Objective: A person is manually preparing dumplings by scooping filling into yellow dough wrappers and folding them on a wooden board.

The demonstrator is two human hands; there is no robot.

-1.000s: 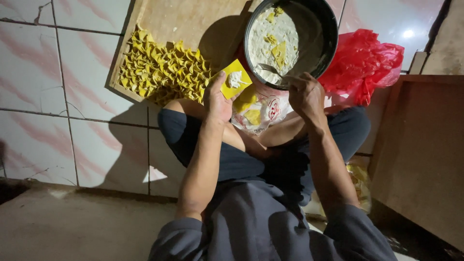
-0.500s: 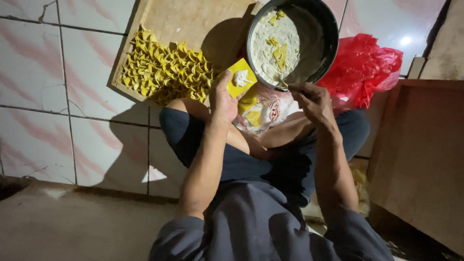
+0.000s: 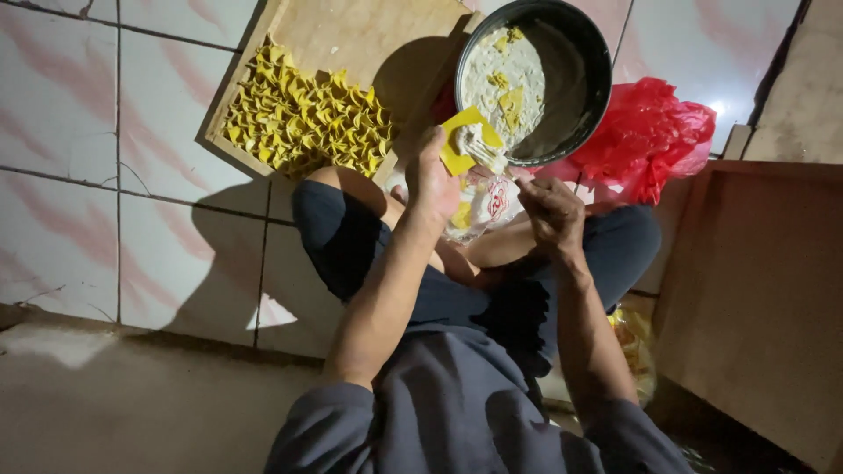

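Now, filling goes on.
Your left hand (image 3: 430, 180) cups a yellow wrapper (image 3: 461, 140); right hand (image 3: 549, 206) fingers pinch a fork (image 3: 487, 156) (near the bowl (image 3: 584, 83)).

Pink-veined tiled floor (image 3: 105, 158), wooden cabinet (image 3: 755, 298)

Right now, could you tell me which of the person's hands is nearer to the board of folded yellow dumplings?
Left. The left hand, holding a yellow wrapper, is just beside the wooden board and its folded dumplings. The right hand is farther off, below the dark bowl.
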